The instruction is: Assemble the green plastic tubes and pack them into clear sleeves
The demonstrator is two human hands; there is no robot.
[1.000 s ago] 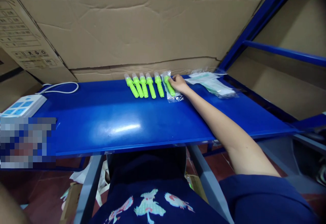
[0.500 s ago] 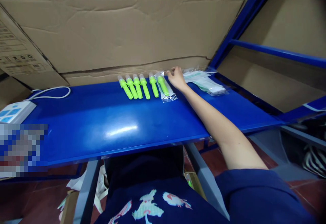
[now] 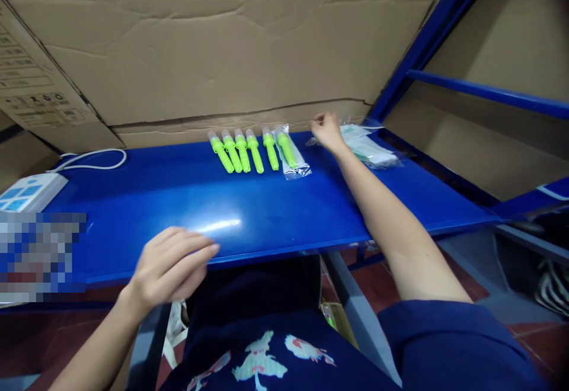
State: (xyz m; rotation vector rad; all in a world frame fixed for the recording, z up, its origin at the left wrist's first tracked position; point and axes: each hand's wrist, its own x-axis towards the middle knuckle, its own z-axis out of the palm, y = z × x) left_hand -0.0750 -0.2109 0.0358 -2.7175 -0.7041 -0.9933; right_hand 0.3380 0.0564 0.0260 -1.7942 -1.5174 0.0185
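My right hand (image 3: 328, 131) is at the back of the table, fingers curled in, beside a pile of clear plastic bags (image 3: 376, 153) with white and green inserts. A clear film edge shows under it; what its fingertips hold, if anything, is hidden. My left hand (image 3: 175, 263) hovers over the front edge, slightly blurred, fingers loosely stretched and nothing visible in it. Several bright green sticks with clear caps (image 3: 254, 153) lie side by side along the back. The rightmost green stick (image 3: 287, 149) lies in or on a clear bag (image 3: 303, 170).
The blue table (image 3: 146, 201) backs onto a cardboard wall (image 3: 249, 53). At the left are a white power strip (image 3: 38, 189) with its looped cable (image 3: 100, 166) and a pixelated patch. A blue metal frame (image 3: 413, 47) rises on the right.
My left hand has come into view from the lower left. My right hand has shifted a little to the right, away from the bagged green stick. The green sticks lie as before.
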